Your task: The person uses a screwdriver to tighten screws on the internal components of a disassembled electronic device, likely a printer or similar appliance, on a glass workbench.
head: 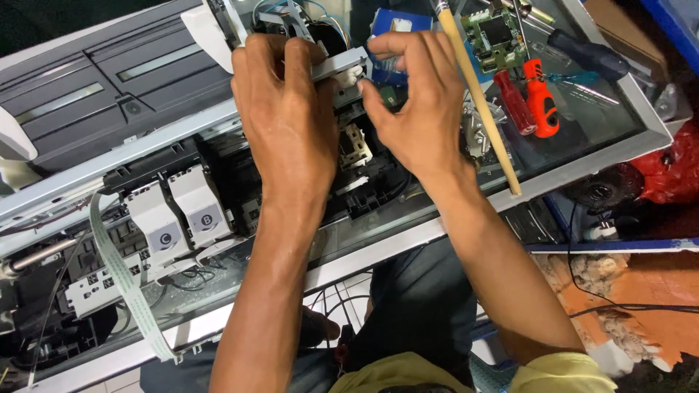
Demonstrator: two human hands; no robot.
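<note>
An opened printer mechanism lies on a glass-topped table. My left hand grips the end of its long grey metal rail. My right hand pinches a small white part at the rail's end with thumb and forefinger. Two grey cartridge holders sit on the carriage at the lower left, with a flat white ribbon cable curling down from them.
A wooden-handled brush lies slanted beside my right hand. Red screwdrivers, a green circuit board and a black-handled tool lie at the table's right. A red bag sits beyond the frame. My knees are below the table.
</note>
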